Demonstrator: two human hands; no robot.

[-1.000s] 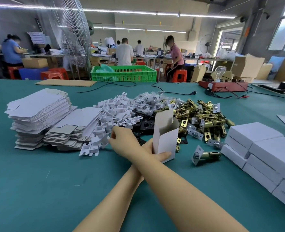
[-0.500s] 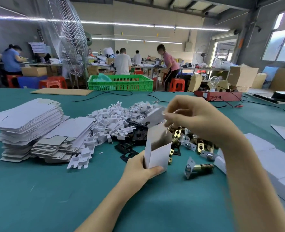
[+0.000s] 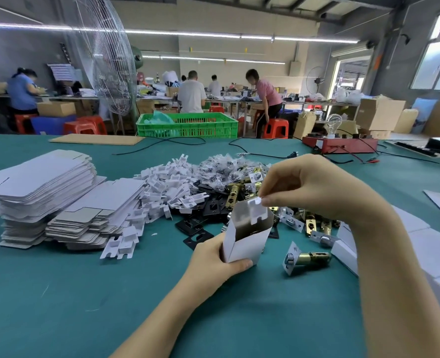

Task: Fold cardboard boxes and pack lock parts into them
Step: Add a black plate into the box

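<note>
1. We see the right hand [image 3: 314, 187] above the open box [image 3: 244, 236]; its grip pinches a white plastic insert [image 3: 258, 211] between the fingertips, and the lower part of the insert is already inside the mouth of the box.
2. The left hand [image 3: 211, 257] grasps the box from the left side, with the thumb across the lower front edge. The box stands upright on the green bench [image 3: 84, 293], its top open.
3. Just to the right of the box one brass latch [image 3: 306, 258] lies alone on the bench.
4. Behind the box is a pile of brass latches [image 3: 242, 188], black plates [image 3: 200, 223] and white inserts [image 3: 167, 187].
5. At the left stand two stacks of flat box blanks [image 3: 43, 182].
6. At the right edge, closed white boxes [image 3: 430, 249] sit partly behind the right forearm.
</note>
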